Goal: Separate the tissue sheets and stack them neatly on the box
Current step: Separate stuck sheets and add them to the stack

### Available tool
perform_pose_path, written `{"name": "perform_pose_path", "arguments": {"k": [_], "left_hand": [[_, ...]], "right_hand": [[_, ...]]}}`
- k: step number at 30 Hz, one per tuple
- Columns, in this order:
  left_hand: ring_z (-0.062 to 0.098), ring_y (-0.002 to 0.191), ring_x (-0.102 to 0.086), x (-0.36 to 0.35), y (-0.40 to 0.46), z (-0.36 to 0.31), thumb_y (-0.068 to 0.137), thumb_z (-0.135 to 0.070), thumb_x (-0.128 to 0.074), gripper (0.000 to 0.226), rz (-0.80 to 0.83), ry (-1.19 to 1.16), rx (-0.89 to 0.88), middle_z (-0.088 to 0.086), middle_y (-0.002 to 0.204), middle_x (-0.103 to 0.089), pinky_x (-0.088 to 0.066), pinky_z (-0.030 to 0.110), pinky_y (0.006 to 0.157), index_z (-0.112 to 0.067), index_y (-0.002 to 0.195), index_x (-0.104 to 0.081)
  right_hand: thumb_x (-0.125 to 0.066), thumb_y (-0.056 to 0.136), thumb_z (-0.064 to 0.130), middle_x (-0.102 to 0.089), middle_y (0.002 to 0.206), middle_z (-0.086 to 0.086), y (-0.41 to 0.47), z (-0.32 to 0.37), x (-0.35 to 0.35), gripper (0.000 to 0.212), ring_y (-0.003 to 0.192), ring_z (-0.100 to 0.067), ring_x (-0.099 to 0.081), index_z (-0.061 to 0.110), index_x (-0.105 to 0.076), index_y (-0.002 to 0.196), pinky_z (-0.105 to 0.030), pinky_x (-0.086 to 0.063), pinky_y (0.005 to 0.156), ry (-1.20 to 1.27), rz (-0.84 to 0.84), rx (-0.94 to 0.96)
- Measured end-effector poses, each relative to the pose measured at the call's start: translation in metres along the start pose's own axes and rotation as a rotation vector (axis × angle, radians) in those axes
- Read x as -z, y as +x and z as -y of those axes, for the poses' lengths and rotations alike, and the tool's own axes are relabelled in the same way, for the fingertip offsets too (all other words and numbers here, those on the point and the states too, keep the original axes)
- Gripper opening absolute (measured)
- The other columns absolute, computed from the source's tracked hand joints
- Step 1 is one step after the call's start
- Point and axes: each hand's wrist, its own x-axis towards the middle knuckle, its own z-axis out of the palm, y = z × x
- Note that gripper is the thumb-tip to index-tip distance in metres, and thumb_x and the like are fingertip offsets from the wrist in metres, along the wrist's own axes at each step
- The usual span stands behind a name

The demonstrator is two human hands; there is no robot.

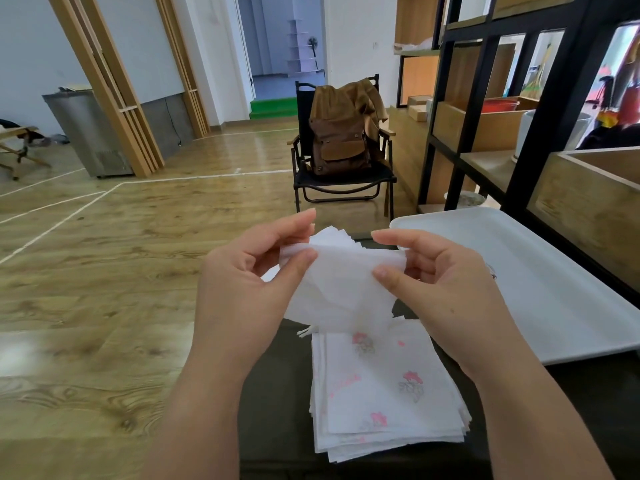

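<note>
**Inspector:** State what each hand is doing, and why.

**Me:** My left hand [242, 271] pinches the left edge of the tissue sheet [341, 289] between thumb and forefinger. My right hand [440, 282] pinches the right edge the same way. I hold it up at the centre of the frame, clear of everything below, so the thin plies can be teased apart without dragging on the pile.

**Inspector:** Is it one sheet or several?

**Me:** Several layers show at the top edge, fanned slightly. How many, I cannot tell.

**Inspector:** Location of the finished work?

**Me:** The stack of sheets [388, 393] lies at lower centre, directly beneath my hands. It bears a pink printed pattern and its edges are roughly squared, a few corners straying at the bottom. It rests on a dark surface [277, 393]; whether that is the box, I cannot confirm.

**Inspector:** Anything adjacent?

**Me:** A white tray [540, 271] at the right, just beside the stack. A chair with a brown backpack [341, 133] stands at upper centre, well apart.

**Inspector:** Assessment?

**Me:** Separation in hand; I judge the task well along.
</note>
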Motion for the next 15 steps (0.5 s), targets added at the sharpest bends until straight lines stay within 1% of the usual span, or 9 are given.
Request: {"name": "perform_pose_path", "arguments": {"k": [2,4,6,8,10,12,13,15], "left_hand": [[0.006,0.100,-0.070,0.0004,-0.0004,-0.0020,0.080,-0.005,-0.076,0.046,-0.006,0.072,-0.027,-0.019,0.102,-0.074,-0.053,0.017,0.087,-0.039,0.110,-0.073],[0.007,0.097,-0.070,0.0010,-0.0006,-0.0018,0.079,-0.007,-0.079,0.046,-0.006,0.144,-0.026,-0.020,0.099,-0.073,-0.052,0.015,0.085,-0.042,0.108,-0.072],[0.003,0.093,-0.069,0.0014,-0.0011,0.0002,0.077,-0.011,-0.082,0.042,0.015,0.231,-0.006,-0.024,0.095,-0.072,-0.050,0.011,0.082,-0.043,0.104,-0.073],[-0.001,0.090,-0.067,0.0017,-0.0018,0.0014,0.076,-0.015,-0.082,0.036,0.047,0.329,-0.002,-0.027,0.093,-0.070,-0.047,0.006,0.080,-0.042,0.098,-0.074],[-0.002,0.089,-0.065,0.0026,-0.0016,0.0019,0.076,-0.019,-0.082,0.029,0.071,0.386,-0.005,-0.027,0.093,-0.068,-0.043,0.004,0.077,-0.042,0.092,-0.074],[0.001,0.087,-0.062,0.0027,-0.0005,0.0015,0.077,-0.023,-0.082,0.022,0.078,0.429,0.000,-0.026,0.092,-0.066,-0.040,0.003,0.073,-0.043,0.084,-0.073],[0.002,0.087,-0.060,0.0025,-0.0001,0.0010,0.078,-0.025,-0.081,0.020,0.073,0.451,0.000,-0.026,0.092,-0.064,-0.039,0.003,0.072,-0.043,0.081,-0.072],[0.000,0.087,-0.055,0.0015,-0.0001,-0.0007,0.079,-0.027,-0.079,0.019,0.051,0.487,-0.012,-0.028,0.092,-0.062,-0.037,0.003,0.070,-0.043,0.077,-0.070]], "right_hand": [[-0.073,0.081,0.018,-0.071,0.083,0.014,0.0010,-0.0003,-0.0013,0.029,0.079,-0.008,-0.066,0.045,-0.070,0.090,-0.017,-0.056,0.066,-0.064,-0.039,0.024],[-0.074,0.080,0.023,-0.069,0.075,0.015,0.0014,-0.0004,-0.0021,0.026,0.072,-0.005,-0.063,0.049,-0.069,0.082,-0.013,-0.053,0.060,-0.172,-0.070,0.043],[-0.074,0.080,0.027,-0.068,0.071,0.016,0.0015,-0.0018,-0.0026,0.019,0.068,-0.005,-0.062,0.045,-0.071,0.080,-0.014,-0.050,0.058,-0.236,-0.093,0.051],[-0.074,0.079,0.028,-0.066,0.072,0.020,0.0018,-0.0041,-0.0028,0.013,0.068,-0.001,-0.060,0.040,-0.072,0.077,-0.010,-0.046,0.058,-0.276,-0.115,0.064],[-0.074,0.078,0.032,-0.064,0.076,0.024,0.0026,-0.0049,-0.0031,0.010,0.075,0.001,-0.058,0.039,-0.070,0.073,-0.008,-0.042,0.060,-0.329,-0.130,0.072],[-0.072,0.078,0.036,-0.063,0.078,0.020,0.0029,-0.0050,-0.0019,0.008,0.085,0.001,-0.056,0.039,-0.067,0.072,-0.010,-0.042,0.062,-0.357,-0.146,0.079],[-0.071,0.078,0.038,-0.063,0.081,0.019,0.0031,-0.0048,-0.0006,0.007,0.088,0.000,-0.055,0.039,-0.066,0.073,-0.011,-0.043,0.062,-0.356,-0.156,0.085],[-0.068,0.077,0.042,-0.063,0.086,0.018,0.0034,-0.0027,0.0026,0.005,0.091,0.000,-0.055,0.040,-0.065,0.075,-0.011,-0.047,0.062,-0.348,-0.166,0.096]]}}
